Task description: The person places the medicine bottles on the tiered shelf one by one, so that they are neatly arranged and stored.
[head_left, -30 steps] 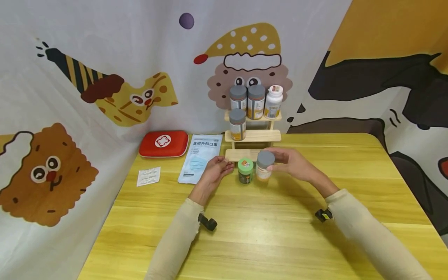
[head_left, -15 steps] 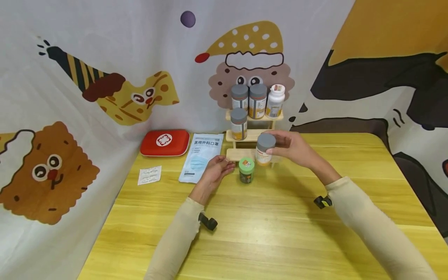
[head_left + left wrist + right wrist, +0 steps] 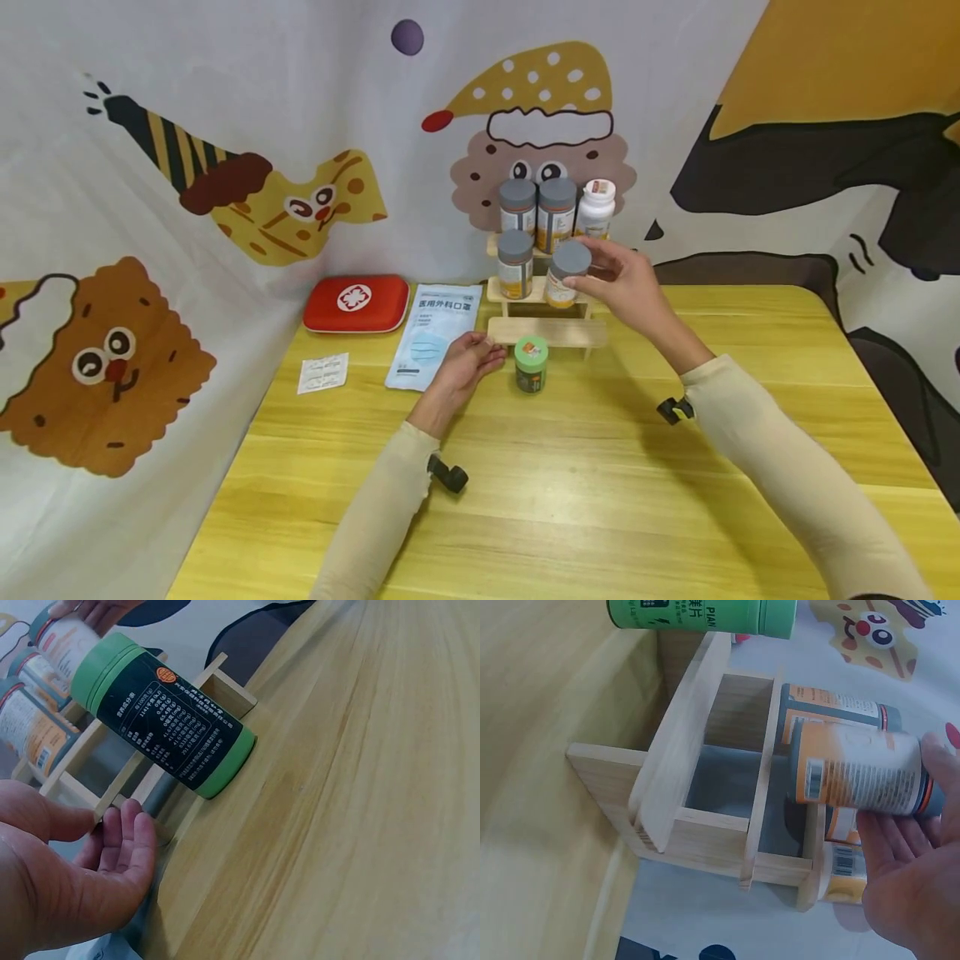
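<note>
My right hand (image 3: pixel 630 282) grips a grey-lidded supplement bottle (image 3: pixel 562 285) by its upper part. The bottle is slightly tilted, close over the right side of the middle tier of a small wooden rack (image 3: pixel 551 332). In the right wrist view its white and orange label with a barcode faces the camera (image 3: pixel 859 769). Thumb and forefinger of my left hand (image 3: pixel 75 870) pinch the left end of the rack's lowest tier. A green-lidded jar (image 3: pixel 531 367) stands upright on the table in front of the rack, just right of my left hand.
On the middle tier stands another grey-lidded bottle (image 3: pixel 515 265). The top tier carries two more (image 3: pixel 557 218) and a white bottle (image 3: pixel 596 212). Left lie a mask packet (image 3: pixel 435 333), a red first-aid case (image 3: pixel 356 303) and a small white sachet (image 3: pixel 322 372). A printed curtain hangs behind.
My right hand has lifted the grey-lidded bottle from the table beside the green-lidded jar up to the middle tier. My left hand stays at the rack's lowest tier.
</note>
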Motion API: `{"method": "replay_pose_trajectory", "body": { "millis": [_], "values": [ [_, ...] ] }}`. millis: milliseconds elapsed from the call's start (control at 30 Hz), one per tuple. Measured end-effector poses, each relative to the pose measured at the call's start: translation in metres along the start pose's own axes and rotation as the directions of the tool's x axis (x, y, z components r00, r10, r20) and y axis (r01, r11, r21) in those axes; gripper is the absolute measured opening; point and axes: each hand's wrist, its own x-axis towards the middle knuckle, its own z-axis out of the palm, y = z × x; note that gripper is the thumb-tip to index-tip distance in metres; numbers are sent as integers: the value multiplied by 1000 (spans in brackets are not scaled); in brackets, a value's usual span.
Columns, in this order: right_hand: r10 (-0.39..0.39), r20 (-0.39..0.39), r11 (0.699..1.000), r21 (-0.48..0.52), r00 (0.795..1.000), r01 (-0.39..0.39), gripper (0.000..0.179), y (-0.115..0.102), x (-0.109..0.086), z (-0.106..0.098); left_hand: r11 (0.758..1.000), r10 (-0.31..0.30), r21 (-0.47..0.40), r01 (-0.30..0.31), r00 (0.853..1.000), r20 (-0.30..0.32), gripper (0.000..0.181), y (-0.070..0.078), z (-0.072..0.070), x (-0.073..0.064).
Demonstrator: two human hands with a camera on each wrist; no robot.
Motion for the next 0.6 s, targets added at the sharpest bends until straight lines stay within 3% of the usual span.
{"method": "replay_pose_trajectory", "body": {
  "millis": [233, 600],
  "values": [
    [-49, -87, 999, -6, 995, 49, 55, 2, 8, 11, 1000, -11, -3, 11, 1000, 6, 5, -1, -1, 1],
    [-21, -72, 995, -102, 997, 13, 61, 8, 14, 20, 1000, -11, -4, 11, 1000, 9, 4, -1, -2, 1]
  ]
}}
